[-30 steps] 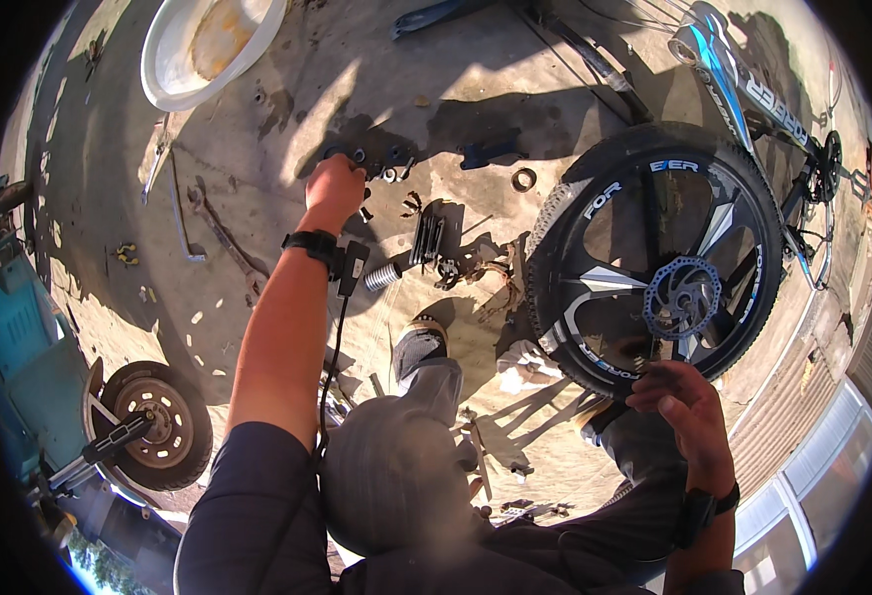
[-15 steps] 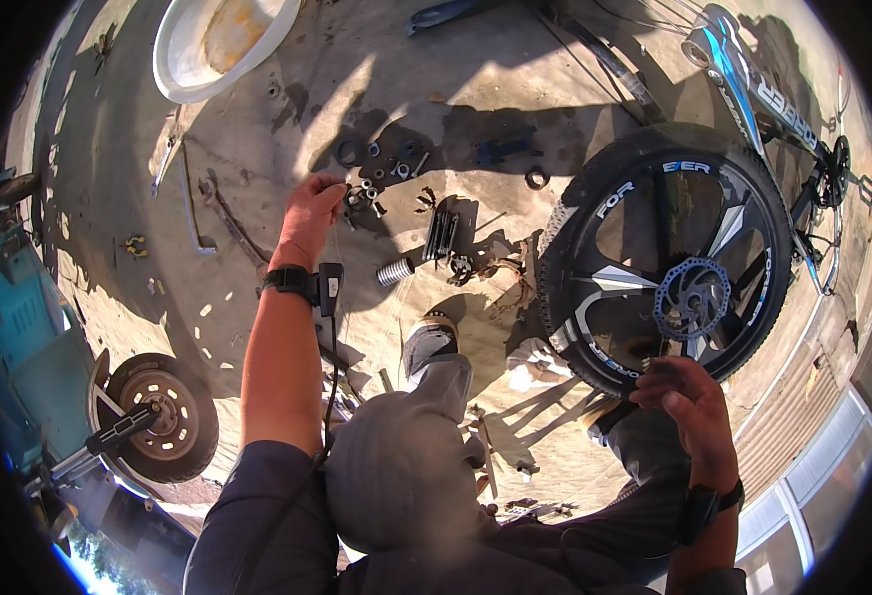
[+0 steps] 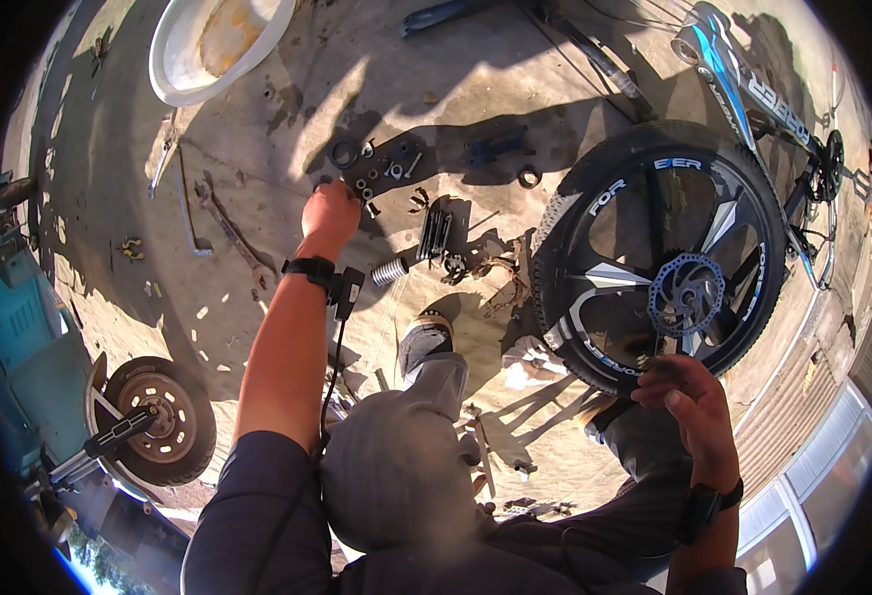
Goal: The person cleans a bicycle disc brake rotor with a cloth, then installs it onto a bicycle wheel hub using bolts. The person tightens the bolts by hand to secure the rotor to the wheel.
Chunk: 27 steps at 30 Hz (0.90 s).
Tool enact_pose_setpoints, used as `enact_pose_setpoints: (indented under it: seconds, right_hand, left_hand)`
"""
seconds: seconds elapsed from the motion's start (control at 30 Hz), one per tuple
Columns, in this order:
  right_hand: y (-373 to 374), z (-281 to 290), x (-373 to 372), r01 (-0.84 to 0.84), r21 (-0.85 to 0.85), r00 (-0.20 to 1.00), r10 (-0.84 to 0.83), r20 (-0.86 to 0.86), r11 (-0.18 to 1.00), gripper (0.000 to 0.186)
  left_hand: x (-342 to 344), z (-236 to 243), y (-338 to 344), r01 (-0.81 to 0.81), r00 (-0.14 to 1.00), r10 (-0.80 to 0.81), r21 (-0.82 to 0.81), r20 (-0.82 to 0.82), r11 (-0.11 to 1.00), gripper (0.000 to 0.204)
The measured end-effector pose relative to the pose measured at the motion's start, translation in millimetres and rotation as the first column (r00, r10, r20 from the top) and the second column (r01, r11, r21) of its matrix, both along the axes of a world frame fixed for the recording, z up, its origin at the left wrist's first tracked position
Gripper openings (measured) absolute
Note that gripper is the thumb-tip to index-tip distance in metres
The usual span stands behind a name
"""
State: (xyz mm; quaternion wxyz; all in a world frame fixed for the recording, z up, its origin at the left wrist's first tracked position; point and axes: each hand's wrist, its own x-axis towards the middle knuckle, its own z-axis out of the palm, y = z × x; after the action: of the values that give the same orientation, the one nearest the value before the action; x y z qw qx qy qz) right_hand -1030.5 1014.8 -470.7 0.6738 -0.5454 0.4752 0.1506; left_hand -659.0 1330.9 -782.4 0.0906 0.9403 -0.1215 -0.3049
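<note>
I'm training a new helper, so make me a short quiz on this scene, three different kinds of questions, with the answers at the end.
1. True or false: in this view, the right hand is nearer the bicycle wheel than the left hand is.
2. Multiple choice: what colour is the basin at the upper left? A) red; B) white; C) green.
3. Fill in the blank: of the two hands, the small metal nuts on the ground are closest to the ____ one.

Key:
1. True
2. B
3. left
</note>
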Motion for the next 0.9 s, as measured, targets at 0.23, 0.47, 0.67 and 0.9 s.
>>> enact_pose_setpoints:
  seconds: [0.23, 0.47, 0.67, 0.9]
  right_hand:
    - [-3, 2, -15, 0.03, 0.054, 0.998, -0.033, 0.051, 0.998, 0.055]
    - [0, 15, -41, 0.099, 0.002, 0.98, -0.098, 0.171, 0.995, 0.054]
    - [13, 44, -69, 0.148, 0.021, 0.925, -0.146, 0.352, 0.989, 0.054]
    - [32, 84, -111, 0.192, 0.112, 0.792, -0.221, 0.57, 0.975, 0.058]
  left_hand:
    - [-4, 59, 39, -0.845, 0.534, 0.451, -0.435, -0.715, 0.311, 0.014]
    - [-9, 174, 58, -0.861, 0.429, 0.102, -0.44, -0.898, -0.256, 0.009]
    - [-25, 276, 14, -0.741, 0.672, 0.007, -0.671, -0.741, 0.038, 0.012]
    - [-74, 394, -70, -0.438, 0.839, -0.106, -0.777, -0.534, 0.452, 0.025]
